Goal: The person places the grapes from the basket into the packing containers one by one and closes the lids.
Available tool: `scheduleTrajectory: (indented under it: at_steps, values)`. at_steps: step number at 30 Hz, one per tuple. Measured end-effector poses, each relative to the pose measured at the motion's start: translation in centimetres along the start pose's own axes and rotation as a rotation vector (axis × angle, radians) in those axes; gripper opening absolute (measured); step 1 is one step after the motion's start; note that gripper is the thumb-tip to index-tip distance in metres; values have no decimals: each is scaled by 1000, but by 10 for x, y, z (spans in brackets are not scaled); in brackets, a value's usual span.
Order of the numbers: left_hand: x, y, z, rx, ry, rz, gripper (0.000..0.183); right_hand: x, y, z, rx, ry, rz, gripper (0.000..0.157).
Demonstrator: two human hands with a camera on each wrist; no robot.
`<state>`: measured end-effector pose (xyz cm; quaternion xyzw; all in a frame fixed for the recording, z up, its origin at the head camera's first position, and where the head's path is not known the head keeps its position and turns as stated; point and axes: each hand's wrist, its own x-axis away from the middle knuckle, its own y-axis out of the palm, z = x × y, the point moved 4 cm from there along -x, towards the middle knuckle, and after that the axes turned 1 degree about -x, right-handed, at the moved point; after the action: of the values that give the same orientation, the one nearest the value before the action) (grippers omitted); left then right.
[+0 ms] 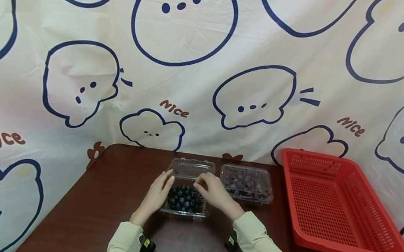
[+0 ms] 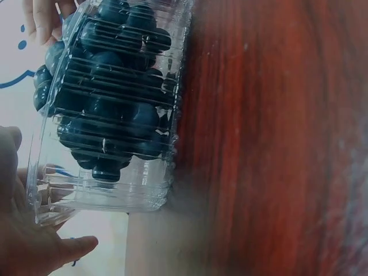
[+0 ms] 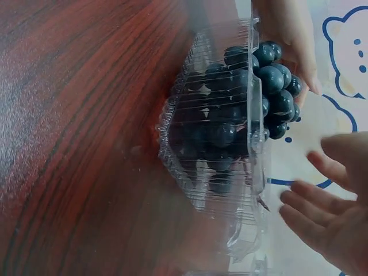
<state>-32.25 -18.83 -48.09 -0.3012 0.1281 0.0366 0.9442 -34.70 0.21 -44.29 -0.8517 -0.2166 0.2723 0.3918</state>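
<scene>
A clear plastic clamshell box (image 1: pixel 184 214) stands on the table with its lid (image 1: pixel 191 169) folded back, away from me. Dark, almost black grapes (image 1: pixel 183 198) fill it and heap above the rim, as the right wrist view shows. My left hand (image 1: pixel 156 192) is at the box's left side, fingers extended along the wall and thumb apart in the left wrist view (image 2: pixel 34 244). Over the right rim hovers my right hand (image 1: pixel 213 190), its fingers loosely bent and nothing between them. A thin stem end (image 3: pixel 263 203) pokes past the rim near those fingers.
Right of the open box, a second clear box (image 1: pixel 246 183) holds reddish-purple grapes. A red plastic basket (image 1: pixel 345 250) stands farther right on the brown table (image 1: pixel 104 203). Behind the table hangs a white cloth (image 1: pixel 207 91) printed with cartoon bears.
</scene>
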Motion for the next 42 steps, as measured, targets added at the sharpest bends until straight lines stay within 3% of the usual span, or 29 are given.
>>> scheduleTrajectory:
  at_steps: [12,21,32,42]
  values:
    - [-5,-7,-6,13,-1,55,54,-2,-6,25,-133,199,141,52]
    - [-8,-11,-10,33,-78,58,55,-3,-7,34,-294,357,87,65]
    - [-11,-11,-19,62,-162,54,55,-4,2,34,-331,418,16,64]
    - [-14,-9,-23,153,-173,13,44,-4,11,35,-312,393,-19,60]
